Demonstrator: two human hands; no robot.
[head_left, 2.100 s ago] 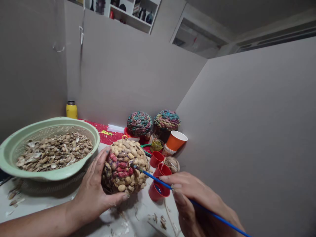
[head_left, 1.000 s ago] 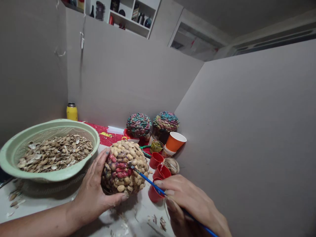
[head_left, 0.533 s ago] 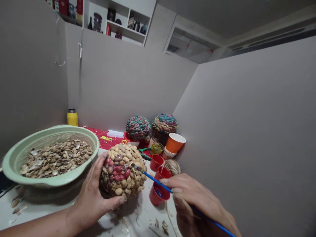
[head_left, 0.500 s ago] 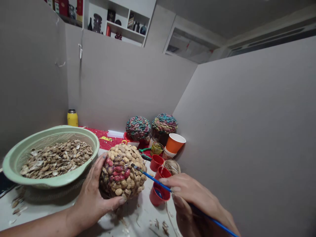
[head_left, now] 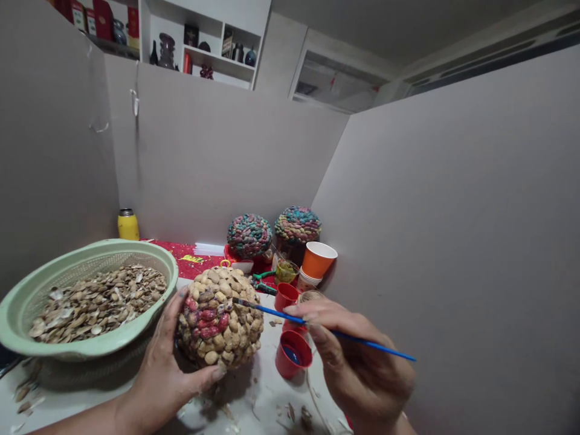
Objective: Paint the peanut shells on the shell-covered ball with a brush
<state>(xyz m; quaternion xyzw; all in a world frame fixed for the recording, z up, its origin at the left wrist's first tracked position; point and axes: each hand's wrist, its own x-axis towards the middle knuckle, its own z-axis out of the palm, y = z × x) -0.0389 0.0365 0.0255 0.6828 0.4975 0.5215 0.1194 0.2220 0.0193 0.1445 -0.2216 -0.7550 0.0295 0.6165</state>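
A round ball covered in peanut shells sits on the white tabletop, mostly tan with a patch of red and dark-painted shells on its left side. My left hand grips it from the left, thumb along its lower front. My right hand pinches a blue paintbrush, whose dark bristles touch or nearly touch the shells at the ball's upper middle. Just left of that hand, a red cup holds dark blue liquid. Behind it stand more red cups, one partly hidden by my fingers.
At left stands a green colander full of shells. Two colourful painted shell balls sit at the back. Orange paper cup, green-handled pliers and a yellow bottle are also there. Grey panels enclose the table.
My right hand has turned, so the brush lies flatter, with its tip still by the upper middle of the ball. The view has shifted slightly; my left hand keeps its hold.
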